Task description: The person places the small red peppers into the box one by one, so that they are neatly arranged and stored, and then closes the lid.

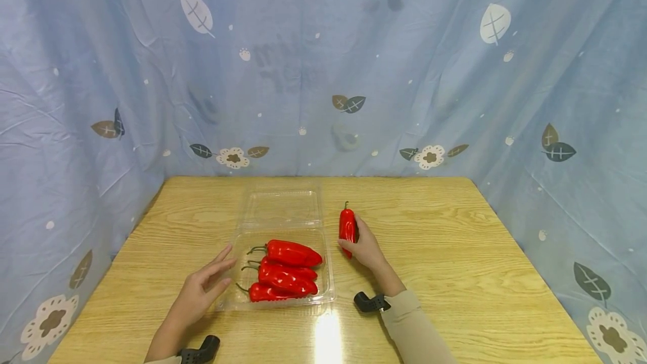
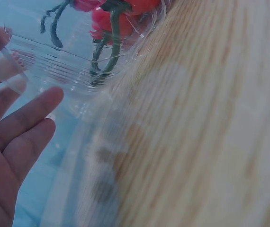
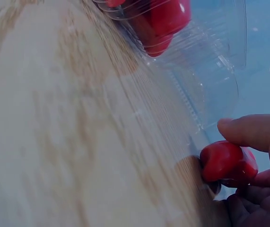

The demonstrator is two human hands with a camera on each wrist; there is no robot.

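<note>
A long red pepper [image 1: 347, 231] lies lengthwise on the table to the right of a clear plastic clamshell box, its green stem toward the back. My right hand [image 1: 365, 246] holds it, thumb on its left side and fingers on its right; the right wrist view shows the thumb [image 3: 248, 130] along the pepper's tip end. Several more red peppers [image 1: 288, 280] lie in the box's base [image 1: 329, 274], stems to the left. Beside the box's left wall is my left hand [image 1: 199, 291], its fingers spread and holding nothing. In the left wrist view, fingertips [image 2: 49, 99] are right at the clear wall.
The box's clear lid [image 1: 283, 206] is folded back flat behind its base. A wooden table [image 1: 445, 251] extends on both sides, and a blue curtain [image 1: 303, 72] with leaf and flower prints surrounds its back and sides. Bright glare marks the tabletop in front of the box.
</note>
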